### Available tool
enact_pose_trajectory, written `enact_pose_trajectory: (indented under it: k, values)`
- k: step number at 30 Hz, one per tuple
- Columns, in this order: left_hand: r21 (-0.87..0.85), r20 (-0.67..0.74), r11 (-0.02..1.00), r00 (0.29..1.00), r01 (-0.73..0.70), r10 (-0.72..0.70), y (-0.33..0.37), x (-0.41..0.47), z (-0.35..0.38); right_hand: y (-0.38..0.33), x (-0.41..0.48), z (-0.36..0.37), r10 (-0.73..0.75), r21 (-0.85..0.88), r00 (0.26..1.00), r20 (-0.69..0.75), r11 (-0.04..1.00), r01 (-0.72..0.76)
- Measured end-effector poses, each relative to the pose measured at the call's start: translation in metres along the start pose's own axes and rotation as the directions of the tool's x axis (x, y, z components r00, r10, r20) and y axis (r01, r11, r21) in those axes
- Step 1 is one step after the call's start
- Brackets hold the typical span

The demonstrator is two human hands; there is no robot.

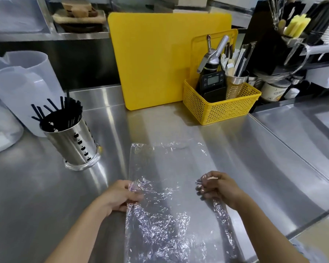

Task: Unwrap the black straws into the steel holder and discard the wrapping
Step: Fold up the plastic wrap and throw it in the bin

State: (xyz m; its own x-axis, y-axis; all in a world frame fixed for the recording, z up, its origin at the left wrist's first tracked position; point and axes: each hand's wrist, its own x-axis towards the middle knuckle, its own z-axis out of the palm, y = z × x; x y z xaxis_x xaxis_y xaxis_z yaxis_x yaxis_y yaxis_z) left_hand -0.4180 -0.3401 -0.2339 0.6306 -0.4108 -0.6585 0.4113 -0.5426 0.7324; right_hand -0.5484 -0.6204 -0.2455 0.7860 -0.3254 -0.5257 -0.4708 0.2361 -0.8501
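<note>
A clear, crinkled plastic wrapping (171, 186) lies flat on the steel counter (235, 158) in front of me. My left hand (122, 194) pinches its left edge and my right hand (218, 188) pinches its right edge, both about midway along the sheet. No straws show inside the wrapping. To the left stands the perforated steel holder (74, 143), with a bundle of black straws (57, 112) sticking out of its top.
A yellow cutting board (156, 59) leans against the back wall. A yellow basket (222, 105) with a timer, a dispenser and a steel cup stands at the right rear. Translucent plastic jugs (21, 86) stand at far left. A counter seam runs along the right.
</note>
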Motion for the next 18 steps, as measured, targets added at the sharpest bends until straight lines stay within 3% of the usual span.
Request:
enact_pose_trajectory:
  k: [5, 9, 14, 18]
  values:
    - [-0.109, -0.113, 0.988, 0.989, -0.112, 0.099, -0.003, -0.007, 0.006, -0.004, -0.005, -0.006, 0.026, -0.030, 0.997, 0.076, 0.999, -0.024]
    - [-0.057, -0.146, 0.979, 0.972, -0.195, 0.185, -0.010, -0.010, 0.005, -0.002, -0.006, -0.010, 0.003, -0.126, 0.996, 0.094, 0.992, 0.009]
    - [-0.160, -0.184, 0.937, 0.942, -0.310, 0.280, -0.012, -0.012, -0.003, 0.002, -0.006, -0.013, -0.059, -0.005, 0.996, 0.072, 0.998, 0.059]
    - [-0.209, -0.215, 0.930, 0.942, -0.301, 0.257, -0.014, -0.011, -0.003, 0.006, -0.005, -0.018, -0.087, 0.078, 0.993, 0.077, 0.994, 0.081]
